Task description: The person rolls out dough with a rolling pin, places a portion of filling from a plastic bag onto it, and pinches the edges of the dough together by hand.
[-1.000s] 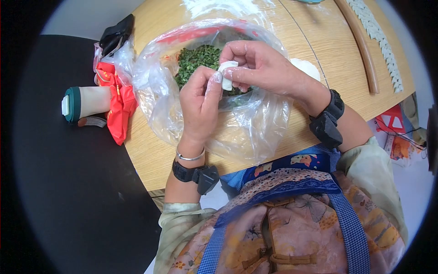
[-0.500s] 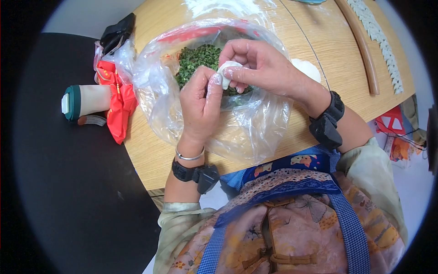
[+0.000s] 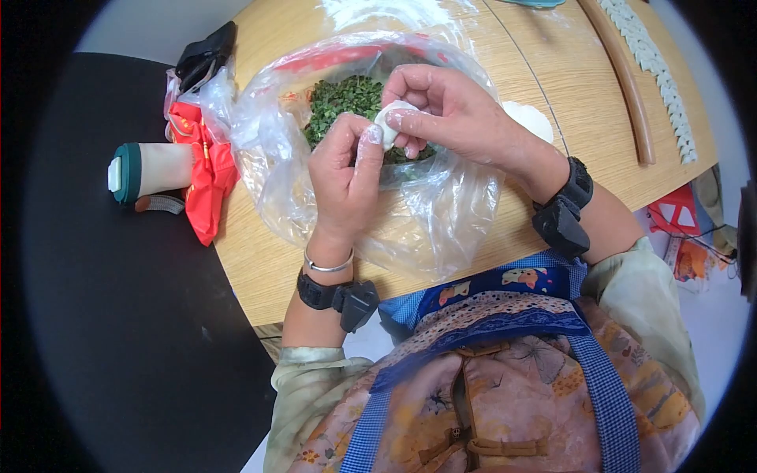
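A small white dumpling [image 3: 389,128], folded from dough, is pinched between my two hands. My left hand [image 3: 344,177] has its thumb and bent fingers closed on the near-left edge. Flour whitens the fingertips. From the other side my right hand [image 3: 465,122] grips the dough between thumb and curled fingers. Right below lies chopped green filling [image 3: 343,106] in a container lined by or set inside a clear plastic bag [image 3: 268,169] with red print. My hands hide part of the filling. Pale round dough wrappers [image 3: 530,121] lie on the table beside my right wrist.
A wooden rolling pin [image 3: 623,79] lies at the right, beside a long row of overlapping pale pieces [image 3: 658,75]. Loose flour [image 3: 386,11] covers the far table. At the left are a green-and-cream cup [image 3: 162,170], a red bag [image 3: 211,169] and a black pouch [image 3: 206,57].
My right thumb has shifted slightly along the dough, and the dumpling has turned a little between my fingers. Both hands stay over the filling.
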`<state>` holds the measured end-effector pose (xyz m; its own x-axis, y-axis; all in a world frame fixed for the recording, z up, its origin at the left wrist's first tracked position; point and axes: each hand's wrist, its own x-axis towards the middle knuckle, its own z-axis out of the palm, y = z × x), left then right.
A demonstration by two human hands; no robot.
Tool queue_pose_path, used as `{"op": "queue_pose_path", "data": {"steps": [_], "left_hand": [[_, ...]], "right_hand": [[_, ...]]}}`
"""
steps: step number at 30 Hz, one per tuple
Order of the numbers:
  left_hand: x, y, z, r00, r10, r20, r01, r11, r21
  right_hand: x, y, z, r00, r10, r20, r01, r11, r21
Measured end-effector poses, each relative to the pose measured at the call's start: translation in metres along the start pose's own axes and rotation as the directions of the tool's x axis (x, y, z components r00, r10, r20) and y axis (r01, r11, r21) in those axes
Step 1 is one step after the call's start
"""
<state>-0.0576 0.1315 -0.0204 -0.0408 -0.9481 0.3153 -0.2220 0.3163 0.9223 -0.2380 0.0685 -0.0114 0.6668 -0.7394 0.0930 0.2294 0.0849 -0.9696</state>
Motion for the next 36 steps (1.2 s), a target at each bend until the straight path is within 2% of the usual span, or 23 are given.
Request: {"op": "queue_pose_path", "data": {"steps": [5, 7, 8, 11, 13, 17, 19, 23, 26, 28, 29, 31, 34, 36], "left_hand": [[-0.0006, 0.0017, -0.0004, 1.0, -0.029, -0.007, 0.029, 1.0, -0.005], [-0.0019, 0.0023, -0.0046, 0.995, -0.101, 0.019, 0.103, 0.986, -0.135], [-0.0017, 0.0021, -0.0048, 0.995, -0.101, 0.018, 0.103, 0.986, -0.134], [0.0009, 0.001, -0.0013, 0.997, -0.072, 0.019, 0.074, 0.992, -0.098], [0.0018, -0.0007, 0.0021, 0.998, 0.036, 0.042, -0.037, 0.999, 0.029], [0.0005, -0.0014, 0.0016, 0.999, 0.041, 0.027, -0.043, 0.997, 0.06], [-0.0004, -0.001, 0.001, 0.999, -0.035, -0.04, 0.036, 0.999, 0.033], [-0.0011, -0.0024, -0.001, 0.998, -0.059, -0.033, 0.06, 0.998, 0.005], [-0.0011, -0.0025, -0.0023, 0.996, -0.082, 0.03, 0.082, 0.996, -0.019], [0.0002, -0.0012, -0.0001, 0.991, -0.132, -0.019, 0.125, 0.969, -0.213], [0.0011, -0.0008, -0.0001, 0.991, -0.132, -0.018, 0.125, 0.969, -0.213], [0.0018, -0.0007, -0.0001, 0.996, -0.093, 0.006, 0.093, 0.991, -0.095], [0.0005, -0.0001, 0.0011, 0.996, -0.086, 0.013, 0.087, 0.995, -0.046], [0.0003, 0.0005, 0.0017, 0.996, -0.09, -0.011, 0.089, 0.994, -0.056]], "right_hand": [[-0.0002, -0.0013, 0.0001, 1.0, 0.012, 0.0, -0.012, 1.0, -0.015], [-0.0001, -0.0002, 0.0002, 1.0, 0.011, -0.028, -0.011, 1.0, -0.013], [0.0001, 0.0003, 0.0004, 1.0, 0.011, -0.026, -0.011, 1.0, -0.012], [0.0, 0.0004, -0.0001, 0.999, -0.003, -0.04, 0.003, 1.0, 0.015], [0.0, -0.0007, -0.0006, 1.0, 0.014, -0.02, -0.013, 1.0, 0.011], [-0.0001, 0.0008, 0.0017, 0.998, -0.013, -0.061, 0.014, 1.0, 0.006], [-0.0008, -0.0018, -0.0013, 0.999, 0.005, -0.033, -0.007, 0.999, -0.051], [-0.0013, -0.004, 0.0025, 0.996, -0.024, -0.088, 0.019, 0.998, -0.062], [-0.0001, 0.0017, 0.0017, 0.991, -0.108, -0.081, 0.099, 0.989, -0.107], [-0.0003, 0.0007, 0.0016, 0.991, -0.117, -0.071, 0.107, 0.987, -0.121], [-0.0005, 0.0001, 0.0013, 0.99, -0.117, -0.073, 0.108, 0.987, -0.121], [-0.001, -0.0028, 0.0017, 0.992, -0.087, -0.09, 0.077, 0.99, -0.115], [-0.0016, -0.0057, 0.0016, 0.996, -0.009, -0.094, 0.002, 0.997, -0.073], [0.0001, -0.0029, 0.0013, 0.995, -0.029, -0.091, 0.024, 0.998, -0.054]]}}
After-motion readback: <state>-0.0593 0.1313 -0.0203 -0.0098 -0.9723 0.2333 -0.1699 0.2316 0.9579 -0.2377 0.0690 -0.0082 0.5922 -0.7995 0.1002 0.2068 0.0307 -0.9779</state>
